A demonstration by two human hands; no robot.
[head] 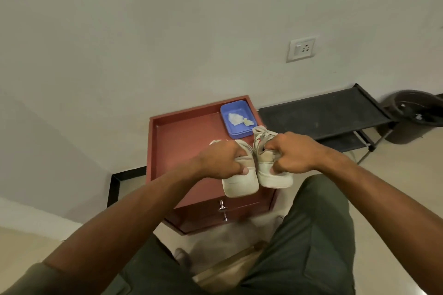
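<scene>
This is a room in a home, probably a bedroom corner or an entry area. A small red-brown cabinet (182,132) with metal drawer knobs (221,207) stands against a plain painted wall (167,31) fitted with a white switched socket (300,49). Just beside the cabinet is a low black shoe rack (323,112), with a dark waste bin (412,115) beyond it on the pale tiled floor (395,187). Worn pale sneakers (239,184) over the cabinet top suit a household.

two off-white sneakers (257,170), heels touching, side by side above red cabinet top
</scene>
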